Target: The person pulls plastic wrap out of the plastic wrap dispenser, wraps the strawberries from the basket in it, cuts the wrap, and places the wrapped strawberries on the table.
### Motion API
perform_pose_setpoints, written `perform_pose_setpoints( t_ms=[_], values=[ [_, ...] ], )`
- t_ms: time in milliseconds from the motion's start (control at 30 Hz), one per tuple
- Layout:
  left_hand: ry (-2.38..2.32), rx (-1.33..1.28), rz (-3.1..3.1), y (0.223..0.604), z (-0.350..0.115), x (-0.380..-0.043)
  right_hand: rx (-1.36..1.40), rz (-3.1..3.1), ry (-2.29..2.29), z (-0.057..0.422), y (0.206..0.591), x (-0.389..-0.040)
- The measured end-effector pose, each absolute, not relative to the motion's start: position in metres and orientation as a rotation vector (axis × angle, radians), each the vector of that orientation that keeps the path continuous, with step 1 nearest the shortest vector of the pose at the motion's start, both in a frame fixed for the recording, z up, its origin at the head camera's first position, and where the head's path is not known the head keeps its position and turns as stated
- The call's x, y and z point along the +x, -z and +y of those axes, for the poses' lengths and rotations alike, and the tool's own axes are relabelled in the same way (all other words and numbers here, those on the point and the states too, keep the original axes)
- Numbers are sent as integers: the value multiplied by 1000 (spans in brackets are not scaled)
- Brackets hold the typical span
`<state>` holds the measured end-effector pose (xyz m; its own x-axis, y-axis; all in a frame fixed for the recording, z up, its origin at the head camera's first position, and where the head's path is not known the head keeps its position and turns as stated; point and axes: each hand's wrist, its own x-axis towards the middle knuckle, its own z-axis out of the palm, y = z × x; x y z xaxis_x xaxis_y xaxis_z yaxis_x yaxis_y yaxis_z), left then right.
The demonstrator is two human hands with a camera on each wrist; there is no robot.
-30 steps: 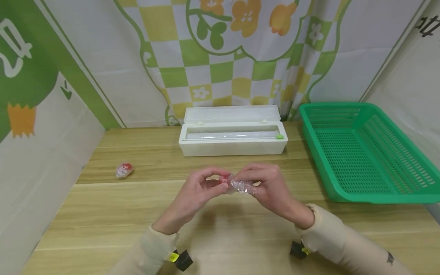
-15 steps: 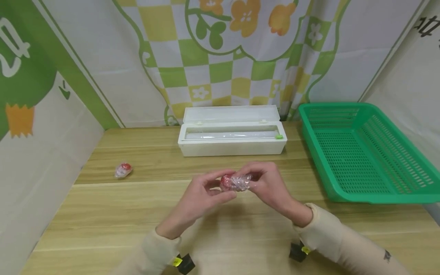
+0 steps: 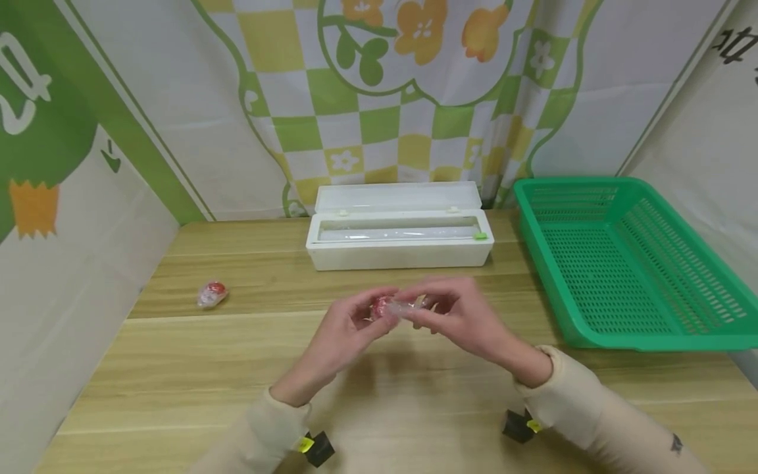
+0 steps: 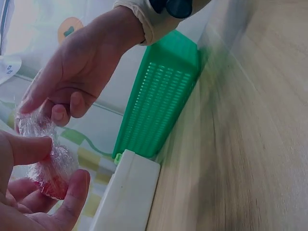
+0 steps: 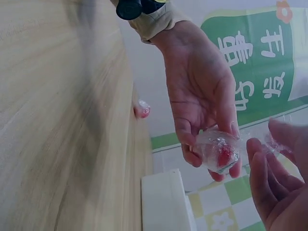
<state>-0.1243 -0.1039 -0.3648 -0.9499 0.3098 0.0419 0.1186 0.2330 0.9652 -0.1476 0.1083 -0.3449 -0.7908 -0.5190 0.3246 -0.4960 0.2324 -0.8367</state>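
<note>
Both hands meet over the middle of the table around a small round red item [image 3: 381, 307] wrapped in clear cling film. My left hand [image 3: 337, 336] holds the red item between thumb and fingers; in the left wrist view its red underside [image 4: 52, 186] shows through crinkled film. With thumb and fingers, my right hand [image 3: 468, 319] pinches the gathered tail of the film [image 4: 37, 126]. What the red item is, the film and fingers leave unclear. A second film-wrapped red item [image 3: 213, 294] lies on the table at the left, apart from both hands.
Behind the hands stands a white cling film box [image 3: 399, 255], lid raised, a film roll and a green slider inside. A green plastic basket [image 3: 547, 283] occupies the right side of the wooden table [image 3: 195, 375]. A patterned cloth [image 3: 379, 125] hangs behind.
The right hand's grip on the film tail has shifted, its thumb now lying along the film. The left fingers have closed in around the red item, which moved slightly left. The second wrapped item stays put.
</note>
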Motion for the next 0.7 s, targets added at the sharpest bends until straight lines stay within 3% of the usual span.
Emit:
perform_pose_setpoints(
  t_ms=[700],
  values=[
    [-1950,487,2151,362,-102,-122,-712,2431,1802,107,349,-162]
  ],
)
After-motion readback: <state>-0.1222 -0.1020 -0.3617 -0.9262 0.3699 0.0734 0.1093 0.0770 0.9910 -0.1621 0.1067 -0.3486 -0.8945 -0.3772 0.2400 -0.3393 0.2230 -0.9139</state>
